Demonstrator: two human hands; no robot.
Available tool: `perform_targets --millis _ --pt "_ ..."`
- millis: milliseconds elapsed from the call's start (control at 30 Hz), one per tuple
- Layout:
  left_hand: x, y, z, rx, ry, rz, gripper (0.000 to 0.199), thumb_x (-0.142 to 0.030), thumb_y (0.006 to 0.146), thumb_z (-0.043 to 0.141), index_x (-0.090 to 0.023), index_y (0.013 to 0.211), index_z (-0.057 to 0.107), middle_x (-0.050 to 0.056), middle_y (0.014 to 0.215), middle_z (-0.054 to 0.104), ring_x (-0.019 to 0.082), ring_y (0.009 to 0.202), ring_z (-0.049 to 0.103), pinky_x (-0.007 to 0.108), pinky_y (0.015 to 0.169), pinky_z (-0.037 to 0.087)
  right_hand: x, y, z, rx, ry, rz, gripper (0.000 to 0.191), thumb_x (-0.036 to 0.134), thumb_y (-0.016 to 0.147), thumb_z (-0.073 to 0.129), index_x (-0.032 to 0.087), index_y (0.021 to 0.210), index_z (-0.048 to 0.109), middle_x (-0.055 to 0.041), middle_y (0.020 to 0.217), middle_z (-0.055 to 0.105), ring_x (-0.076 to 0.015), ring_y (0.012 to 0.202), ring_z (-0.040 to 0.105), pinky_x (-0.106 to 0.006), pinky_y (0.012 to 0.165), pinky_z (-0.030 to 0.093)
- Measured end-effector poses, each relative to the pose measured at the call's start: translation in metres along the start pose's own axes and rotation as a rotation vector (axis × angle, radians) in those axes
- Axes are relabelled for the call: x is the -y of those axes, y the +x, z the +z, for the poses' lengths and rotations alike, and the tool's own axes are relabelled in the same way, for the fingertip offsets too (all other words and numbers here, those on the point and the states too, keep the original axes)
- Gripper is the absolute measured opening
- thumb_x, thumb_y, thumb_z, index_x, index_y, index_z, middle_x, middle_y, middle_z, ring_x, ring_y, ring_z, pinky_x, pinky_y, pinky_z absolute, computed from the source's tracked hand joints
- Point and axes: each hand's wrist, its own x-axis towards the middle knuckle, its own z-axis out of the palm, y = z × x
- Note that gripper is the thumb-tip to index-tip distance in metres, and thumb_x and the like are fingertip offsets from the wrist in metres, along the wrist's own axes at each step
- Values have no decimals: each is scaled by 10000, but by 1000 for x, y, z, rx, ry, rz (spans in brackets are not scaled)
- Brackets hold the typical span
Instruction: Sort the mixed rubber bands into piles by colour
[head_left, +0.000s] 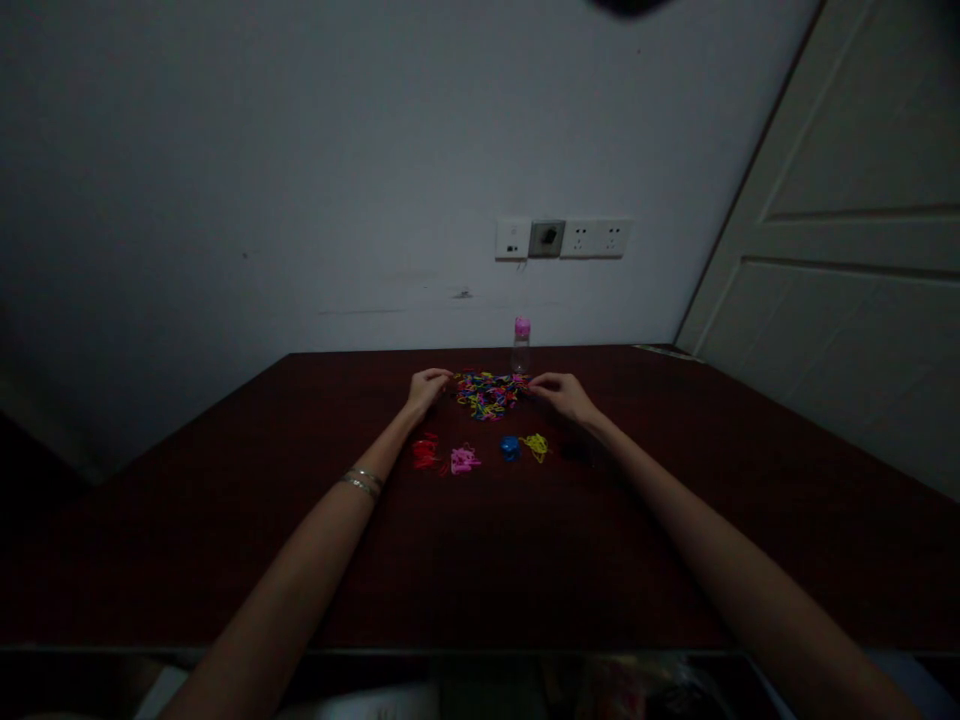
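Your left hand (429, 386) and right hand (564, 394), both curled, flank one mixed pile of small pieces (489, 395) on the table (525, 560); I can't tell whether they grip any. Nearer you lie four bright ones: red pile (424, 452), pink pile (463, 460), blue pile (510, 448), yellow pile (536, 446). One bottle (521, 347) stands behind.

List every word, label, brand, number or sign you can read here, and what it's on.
No text can be read.
Bottle: no lettering can be made out.
Leftmost wall plate: marks too small to read.
Coloured pieces: too small to show any lettering.
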Motion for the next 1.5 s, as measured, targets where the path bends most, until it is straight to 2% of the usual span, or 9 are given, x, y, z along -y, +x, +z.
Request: perform_targets --millis 67,233,300,367,733,1067,1267,1500 --pt "-11 -3 5 117 69 16 282 -272 629 591 -83 832 646 -32 470 469 43 373 328 184 376 195 9 0 3 43 57 -11 237 336 706 567 134 784 662 -55 808 664 -169 771 584 -286 744 429" --pt "-48 -17 19 530 213 82 325 -334 637 632 -88 845 677 -12 479 497 51 411 343 196 408 207 31 -4 12 148 179 -14 251 349 682 592 122 765 663 -51 788 654 -159 742 577 -283 711 436" --pt "-60 -24 24 634 258 138 314 -332 637 638 -95 837 685 -3 514 522 50 432 347 198 421 214 37 -6 15 170 193 -4 249 341 672 603 118 763 666 -48 763 650 -156 722 573 -282 698 436" --pt "-66 -28 29 687 302 186 292 -322 634 640 -100 815 693 -2 525 530 50 443 340 200 429 216 41 -7 16 188 190 8 241 330 669 606 117 761 670 -45 736 645 -153 702 568 -283 683 436" --pt "-66 -27 39 724 425 289 202 -225 627 602 -105 745 712 9 524 562 60 462 367 199 460 262 45 -10 15 220 205 37 259 345 672 600 114 765 671 -38 706 629 -136 644 540 -274 615 426" --pt "-71 -31 35 682 409 245 160 -160 603 590 -108 697 708 15 530 575 73 477 422 196 474 299 47 -9 12 229 202 29 227 318 669 601 121 756 674 -42 726 643 -151 684 562 -294 660 440" --pt "-72 -38 5 662 421 133 127 -138 593 604 -110 671 700 19 499 563 75 448 420 196 447 290 55 -11 6 278 196 35 189 289 648 610 133 728 678 -49 737 649 -142 657 559 -273 623 440" --pt "-66 -45 -46 615 411 -110 157 -16 553 563 -122 577 677 29 492 582 77 439 447 188 440 296 61 -19 6 488 222 107 166 276 604 637 143 695 681 -24 579 602 -109 507 500 -239 481 392"
